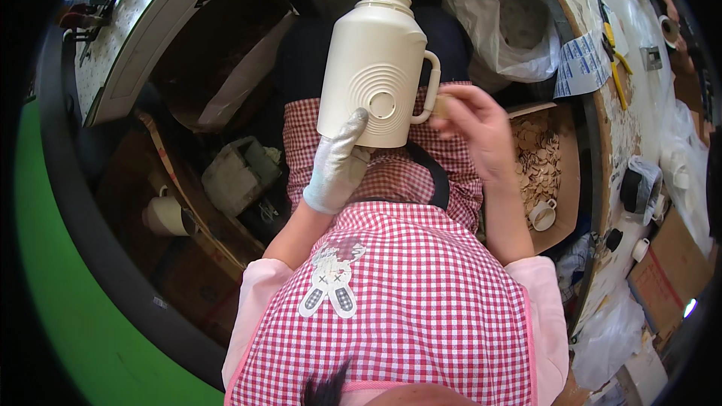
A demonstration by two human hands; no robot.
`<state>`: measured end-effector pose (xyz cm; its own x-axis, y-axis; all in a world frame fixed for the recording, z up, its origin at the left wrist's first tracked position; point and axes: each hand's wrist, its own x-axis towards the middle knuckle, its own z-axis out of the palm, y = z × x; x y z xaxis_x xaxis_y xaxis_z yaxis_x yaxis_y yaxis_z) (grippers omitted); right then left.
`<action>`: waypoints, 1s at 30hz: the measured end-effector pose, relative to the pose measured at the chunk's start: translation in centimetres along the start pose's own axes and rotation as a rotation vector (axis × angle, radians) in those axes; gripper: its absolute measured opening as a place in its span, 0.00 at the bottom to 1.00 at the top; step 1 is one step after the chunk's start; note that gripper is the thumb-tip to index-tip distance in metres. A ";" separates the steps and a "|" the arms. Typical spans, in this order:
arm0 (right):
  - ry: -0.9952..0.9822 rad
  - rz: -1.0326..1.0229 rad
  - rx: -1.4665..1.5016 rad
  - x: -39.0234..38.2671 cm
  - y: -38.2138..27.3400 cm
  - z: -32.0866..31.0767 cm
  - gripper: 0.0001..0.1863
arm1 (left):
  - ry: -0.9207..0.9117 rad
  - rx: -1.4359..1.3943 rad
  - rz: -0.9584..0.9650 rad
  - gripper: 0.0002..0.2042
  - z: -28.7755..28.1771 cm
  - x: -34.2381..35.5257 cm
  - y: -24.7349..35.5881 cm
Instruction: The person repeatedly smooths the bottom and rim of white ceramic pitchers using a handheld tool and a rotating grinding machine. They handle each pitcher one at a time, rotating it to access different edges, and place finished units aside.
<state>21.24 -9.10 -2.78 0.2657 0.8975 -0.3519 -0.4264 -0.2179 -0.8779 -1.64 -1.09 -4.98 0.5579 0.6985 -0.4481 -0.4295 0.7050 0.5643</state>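
Note:
A tall cream ceramic jug (372,53) with a ribbed round mark on its side and a loop handle stands upright over my lap. My left hand (338,165), in a grey glove, grips the jug from below at its base. My bare right hand (474,131) is at the handle side, its fingers closed on a small tan piece pressed near the jug's handle (430,83). I wear a red and white checked apron (398,278).
A brown box (560,173) of pale round chips with a small white cup in it sits at my right. A workbench (632,105) with yellow pliers, cups and a blue-white packet curves along the right. A white cup (167,216) and a grey block (237,173) lie left.

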 end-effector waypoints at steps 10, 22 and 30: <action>0.087 -0.061 -0.403 2.2 0.3 6.9 0.08 | 0.063 0.053 -0.015 0.23 0.6 -0.2 0.5; 0.020 -0.043 -0.599 2.8 1.2 6.5 0.16 | 0.173 0.243 0.107 0.21 0.6 0.4 -0.8; 0.114 0.312 -0.408 5.0 2.6 4.9 0.28 | 0.118 0.436 0.268 0.21 -0.8 1.2 -0.5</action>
<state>17.26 -3.31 -5.20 0.2822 0.7233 -0.6303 -0.1347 -0.6206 -0.7725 -1.36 -0.53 -6.38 0.3741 0.8744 -0.3090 -0.1966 0.4004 0.8950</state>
